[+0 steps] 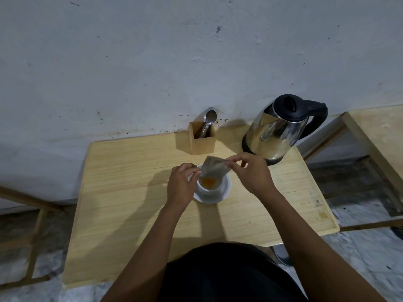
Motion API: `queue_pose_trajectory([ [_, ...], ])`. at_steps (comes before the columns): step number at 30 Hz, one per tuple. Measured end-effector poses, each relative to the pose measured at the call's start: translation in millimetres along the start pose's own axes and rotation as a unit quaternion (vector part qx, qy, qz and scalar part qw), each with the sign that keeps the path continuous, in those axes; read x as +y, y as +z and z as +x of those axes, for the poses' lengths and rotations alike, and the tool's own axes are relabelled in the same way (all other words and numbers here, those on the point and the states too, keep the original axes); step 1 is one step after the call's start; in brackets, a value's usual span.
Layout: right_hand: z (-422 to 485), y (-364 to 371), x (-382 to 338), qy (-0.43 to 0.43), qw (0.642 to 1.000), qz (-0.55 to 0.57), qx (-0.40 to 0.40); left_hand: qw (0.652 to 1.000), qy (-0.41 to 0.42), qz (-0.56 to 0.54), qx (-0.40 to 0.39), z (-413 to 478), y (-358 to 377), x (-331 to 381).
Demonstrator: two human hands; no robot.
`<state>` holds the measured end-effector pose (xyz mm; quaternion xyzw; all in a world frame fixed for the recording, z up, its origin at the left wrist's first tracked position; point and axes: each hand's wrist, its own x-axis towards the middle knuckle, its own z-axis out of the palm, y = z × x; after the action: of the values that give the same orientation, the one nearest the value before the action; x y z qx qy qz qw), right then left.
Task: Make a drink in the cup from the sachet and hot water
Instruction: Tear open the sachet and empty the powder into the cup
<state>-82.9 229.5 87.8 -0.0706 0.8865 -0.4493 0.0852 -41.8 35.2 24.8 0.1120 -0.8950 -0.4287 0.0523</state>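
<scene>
Both hands pinching sachet over cup, no legible print

Sachet: flat grey-silver foil packet, tilted mouth-down over the cup, pinched at both upper corners.
Cup: small white ceramic cup, upright on a white saucer, orange powder inside.
Kettle: shiny steel electric kettle with black lid and handle, upright, behind the cup to the right.

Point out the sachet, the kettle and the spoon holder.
sachet (214, 170), head view, middle of the pouch held over the cup
kettle (277, 132), head view, shiny steel body
spoon holder (203, 143), head view, front wooden face
</scene>
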Motion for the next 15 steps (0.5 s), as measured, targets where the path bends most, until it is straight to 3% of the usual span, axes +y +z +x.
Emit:
queue_pose_trajectory([
  [2, -2.7, 2.6, -3.6, -0.013, 0.998, 0.018, -0.053, 1.0, -0.002, -0.011, 0.0, -0.2, 0.4, 0.9],
  [5, -3.5, 1.4, -4.4, -0.022, 1.0, 0.008, 0.011, 1.0, 0.0, -0.016, -0.001, 0.2, -0.3, 1.9],
  [8, -5.2, 0.4, -6.8, -0.022, 0.993, -0.016, -0.111, 1.0, 0.007, -0.027, 0.005, -1.3, -3.6, 2.0],
  [9, -6.2, 2.2, -6.6, -0.027, 0.994, -0.015, -0.107, 1.0, 0.008, -0.027, 0.003, -1.1, -4.8, 1.0],
  [11, -6.2, 2.9, -1.5, -0.028, 1.0, 0.001, -0.009, 0.999, 0.013, -0.032, -0.006, -0.5, -6.3, -0.5],
  [12, -6.6, 2.3, -1.2, -0.024, 1.0, 0.007, 0.002, 0.999, 0.013, -0.04, -0.009, -1.1, -6.5, -0.9],
  [15, -10.8, 3.8, -0.1, -0.015, 0.999, -0.002, -0.048, 0.997, -0.011, -0.069, -0.02, -3.0, -6.8, -0.5],
])
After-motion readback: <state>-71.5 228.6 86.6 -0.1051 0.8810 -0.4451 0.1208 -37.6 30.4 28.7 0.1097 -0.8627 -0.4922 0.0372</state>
